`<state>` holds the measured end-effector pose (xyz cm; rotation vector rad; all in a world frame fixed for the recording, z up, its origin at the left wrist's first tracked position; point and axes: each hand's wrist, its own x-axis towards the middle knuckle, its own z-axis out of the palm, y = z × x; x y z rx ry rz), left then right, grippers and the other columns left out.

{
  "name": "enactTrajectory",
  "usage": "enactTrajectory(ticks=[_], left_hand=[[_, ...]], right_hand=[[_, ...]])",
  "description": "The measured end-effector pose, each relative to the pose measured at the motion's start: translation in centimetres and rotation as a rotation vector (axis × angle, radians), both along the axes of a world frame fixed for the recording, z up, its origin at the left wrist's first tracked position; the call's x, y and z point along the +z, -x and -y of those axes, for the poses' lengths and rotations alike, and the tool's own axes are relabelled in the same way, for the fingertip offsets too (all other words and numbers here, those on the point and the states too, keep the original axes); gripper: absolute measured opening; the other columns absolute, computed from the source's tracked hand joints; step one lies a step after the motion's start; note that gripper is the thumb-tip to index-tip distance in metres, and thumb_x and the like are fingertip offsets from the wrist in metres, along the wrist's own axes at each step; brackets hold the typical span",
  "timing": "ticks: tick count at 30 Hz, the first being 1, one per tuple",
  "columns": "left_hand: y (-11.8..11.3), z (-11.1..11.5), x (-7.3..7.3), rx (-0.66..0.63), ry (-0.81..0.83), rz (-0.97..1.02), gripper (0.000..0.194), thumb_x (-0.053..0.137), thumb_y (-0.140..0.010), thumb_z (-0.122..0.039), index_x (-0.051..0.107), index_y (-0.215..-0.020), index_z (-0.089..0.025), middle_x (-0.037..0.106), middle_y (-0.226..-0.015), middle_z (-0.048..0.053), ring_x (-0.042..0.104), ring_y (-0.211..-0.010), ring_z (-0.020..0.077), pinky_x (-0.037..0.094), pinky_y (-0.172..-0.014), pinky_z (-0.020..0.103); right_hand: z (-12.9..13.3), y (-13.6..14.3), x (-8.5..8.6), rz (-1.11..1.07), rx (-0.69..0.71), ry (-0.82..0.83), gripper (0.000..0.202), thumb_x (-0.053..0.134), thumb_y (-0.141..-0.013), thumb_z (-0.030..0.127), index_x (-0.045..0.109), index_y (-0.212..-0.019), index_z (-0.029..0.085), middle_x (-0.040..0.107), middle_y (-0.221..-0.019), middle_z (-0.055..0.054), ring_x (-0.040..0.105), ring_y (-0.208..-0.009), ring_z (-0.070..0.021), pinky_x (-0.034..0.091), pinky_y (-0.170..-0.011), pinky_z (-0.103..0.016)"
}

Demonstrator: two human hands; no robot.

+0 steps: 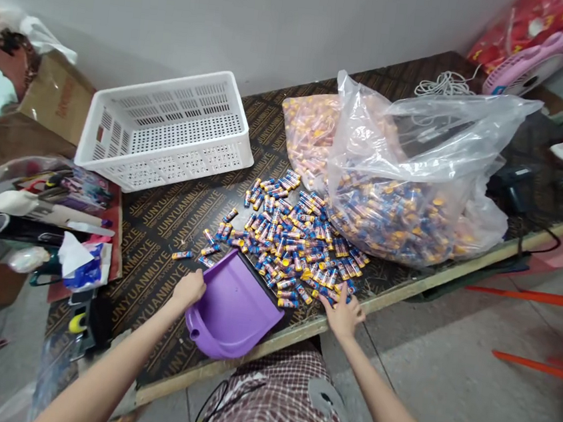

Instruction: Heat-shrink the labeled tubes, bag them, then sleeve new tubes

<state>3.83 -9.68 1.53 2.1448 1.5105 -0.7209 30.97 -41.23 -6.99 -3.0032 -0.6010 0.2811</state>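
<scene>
From here the purple plastic dustpan [233,313] lies between the pile of small glossy tubes [298,240] and the table's [166,353] pale front edge; bare patterned board stretches left of it. The left hand [189,290] grips its left rim, arm reaching forward. The right hand [344,313], palm down, fingers partly spread, touches the tubes, perhaps pinching one.

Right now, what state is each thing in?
Purple dustpan: no tubes inside, left hand gripping its side
Right hand: fingers spread on loose tubes
Loose tubes: heaped, some scattered
Clear bag: mouth open, partly filled with tubes
White basket: upright, empty
White cord: loosely coiled
Pink fan: running or off, cannot tell
</scene>
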Motion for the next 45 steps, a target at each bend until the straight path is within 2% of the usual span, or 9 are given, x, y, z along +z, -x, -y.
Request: enactTrajectory(ticks=[5, 13, 18, 22, 29, 32, 37, 41, 45], left_hand=[[0.0, 1.9, -1.0, 0.122, 0.042, 0.073, 0.046, 0.045, -0.072, -0.011, 0.047, -0.118, -0.010, 0.064, -0.096, 0.025, 0.062, -0.098, 0.0360, 0.043, -0.086, 0.047], [0.2, 3.8, -1.9, 0.292, 0.142, 0.201, 0.056, 0.049, -0.071, -0.012, 0.044, -0.127, -0.015, 0.066, -0.100, 0.018, 0.060, -0.104, 0.0331, 0.039, -0.094, 0.045], [-0.7, 4.9, -2.3, 0.383, 0.196, 0.288, 0.052, 0.048, -0.072, -0.009, 0.047, -0.124, -0.013, 0.064, -0.104, 0.021, 0.058, -0.106, 0.0347, 0.038, -0.096, 0.047], [-1.9, 7.0, -2.8, 0.497, 0.262, 0.351, 0.054, 0.047, -0.074, -0.015, 0.042, -0.127, -0.016, 0.064, -0.104, 0.020, 0.067, -0.080, 0.0333, 0.049, -0.077, 0.048], [-3.2, 12.5, -3.9, 0.664, 0.349, 0.474, 0.063, 0.043, -0.078, -0.022, 0.025, -0.138, -0.018, 0.062, -0.103, 0.021, 0.063, -0.049, 0.0262, 0.052, -0.051, 0.044], [-2.7, 13.6, -4.7, 0.775, 0.368, 0.504, 0.064, 0.049, -0.078, -0.026, 0.025, -0.138, -0.021, 0.062, -0.107, 0.019, 0.066, -0.065, 0.0276, 0.053, -0.063, 0.044], [-5.0, 7.3, -3.6, 0.595, -0.036, 0.582, 0.054, 0.048, -0.082, -0.036, 0.039, -0.130, -0.012, 0.047, -0.130, 0.021, 0.040, -0.126, 0.0306, 0.031, -0.105, 0.044], [-11.3, -2.4, -2.6, 0.468, -0.305, 0.519, 0.054, 0.043, -0.086, -0.041, 0.038, -0.134, -0.018, 0.035, -0.139, 0.018, 0.029, -0.132, 0.0306, 0.024, -0.107, 0.047], [-16.9, -7.9, -4.7, 0.621, -0.232, 0.379, 0.062, 0.040, -0.084, -0.053, 0.035, -0.137, -0.022, 0.026, -0.145, 0.019, 0.024, -0.133, 0.0362, 0.021, -0.104, 0.056]], right_hand=[[-5.7, 4.3, 0.4, -0.099, -0.393, -0.263, 0.076, 0.020, -0.086, 0.059, 0.010, -0.147, 0.014, 0.026, -0.137, -0.030, 0.024, -0.125, -0.0467, 0.018, -0.088, -0.067], [-9.8, 5.6, 0.6, -0.244, -0.450, -0.353, 0.075, 0.016, -0.085, 0.061, 0.006, -0.147, 0.021, 0.034, -0.132, -0.028, 0.033, -0.117, -0.0457, 0.028, -0.078, -0.070], [-11.3, 5.2, 2.1, -0.275, -0.274, -0.297, 0.067, 0.036, -0.084, 0.056, 0.030, -0.142, 0.023, 0.038, -0.127, -0.025, 0.035, -0.117, -0.0435, 0.037, -0.080, -0.058], [-12.7, 5.2, 3.7, -0.242, -0.060, -0.264, 0.048, 0.048, -0.083, 0.046, 0.053, -0.126, 0.026, 0.030, -0.140, -0.017, 0.018, -0.131, -0.0414, 0.026, -0.094, -0.059], [-12.5, 9.9, 4.6, -0.312, 0.442, -0.107, 0.058, 0.053, -0.081, 0.029, 0.038, -0.137, 0.029, 0.024, -0.148, -0.013, 0.014, -0.136, -0.0370, 0.022, -0.098, -0.060], [-10.9, 10.7, 4.9, -0.478, 0.609, -0.160, 0.057, 0.053, -0.081, 0.029, 0.038, -0.137, 0.032, 0.029, -0.147, -0.011, 0.025, -0.134, -0.0339, 0.025, -0.101, -0.057], [-14.5, 0.5, 6.5, -0.330, 0.697, -0.418, 0.041, 0.035, -0.092, 0.039, 0.054, -0.125, 0.024, 0.041, -0.138, -0.010, 0.035, -0.128, -0.0242, 0.029, -0.104, -0.042], [-23.6, -11.0, 6.1, -0.106, 0.389, -0.234, 0.048, 0.036, -0.091, 0.045, 0.049, -0.130, 0.021, 0.043, -0.132, -0.015, 0.038, -0.120, -0.0287, 0.034, -0.095, -0.044], [-30.4, -16.3, 4.0, -0.068, 0.349, -0.166, 0.050, 0.037, -0.090, 0.047, 0.050, -0.128, 0.017, 0.051, -0.119, -0.018, 0.038, -0.116, -0.0331, 0.032, -0.092, -0.048]])
